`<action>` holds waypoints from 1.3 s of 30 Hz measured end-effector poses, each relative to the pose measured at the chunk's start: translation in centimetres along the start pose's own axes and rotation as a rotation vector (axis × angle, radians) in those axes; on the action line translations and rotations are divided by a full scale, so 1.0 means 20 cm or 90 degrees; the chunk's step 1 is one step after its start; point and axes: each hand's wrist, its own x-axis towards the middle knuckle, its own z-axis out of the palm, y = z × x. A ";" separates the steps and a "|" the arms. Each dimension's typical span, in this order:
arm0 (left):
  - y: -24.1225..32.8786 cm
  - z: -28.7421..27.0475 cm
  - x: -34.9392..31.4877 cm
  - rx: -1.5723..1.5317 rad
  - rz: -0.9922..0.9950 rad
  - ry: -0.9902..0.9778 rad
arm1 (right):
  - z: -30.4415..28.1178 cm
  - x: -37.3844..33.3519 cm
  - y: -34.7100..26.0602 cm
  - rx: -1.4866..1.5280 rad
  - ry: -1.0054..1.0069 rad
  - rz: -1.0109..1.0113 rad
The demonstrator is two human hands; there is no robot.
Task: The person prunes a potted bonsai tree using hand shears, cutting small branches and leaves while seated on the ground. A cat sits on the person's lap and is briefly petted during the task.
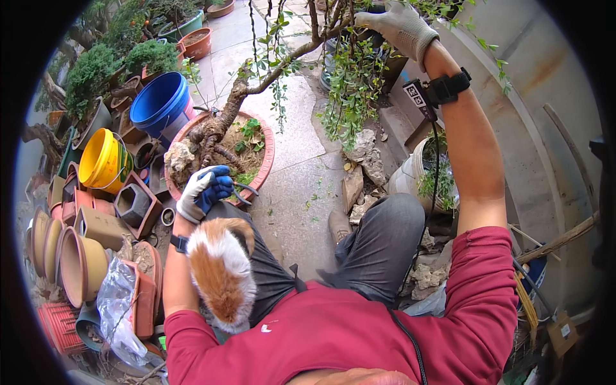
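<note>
My left hand (206, 192), in a white and blue glove, is closed on a pair of shears (245, 194) with curved dark handles; the blades are hidden. It is beside the near rim of a round reddish pot (269, 153), in which a bonsai tree (221, 122) with a thick, gnarled trunk grows. Stretched far forward, my right hand (399, 29) in a pale glove has its fingers closed at the tree's long branch (301, 52), which reaches to the upper right. Leafy shoots (353, 96) hang below that branch.
An orange and white furry animal (221, 269) is against my left forearm and thigh. Blue (157, 96) and yellow (101, 160) buckets and stacked pots (82, 266) crowd the left. Rocks (367, 157) and a white bucket (405, 176) line the right, beside a wall (545, 70).
</note>
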 end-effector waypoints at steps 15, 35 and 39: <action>-0.01 -0.01 0.00 0.007 0.007 -0.004 | 0.04 0.01 0.03 -0.111 0.081 -0.095; -0.01 -0.01 0.00 -0.003 0.010 -0.013 | 0.01 -0.01 0.06 -0.111 0.078 -0.079; -0.01 -0.01 0.00 -0.010 0.009 -0.008 | 0.00 0.00 0.11 -0.087 0.080 -0.132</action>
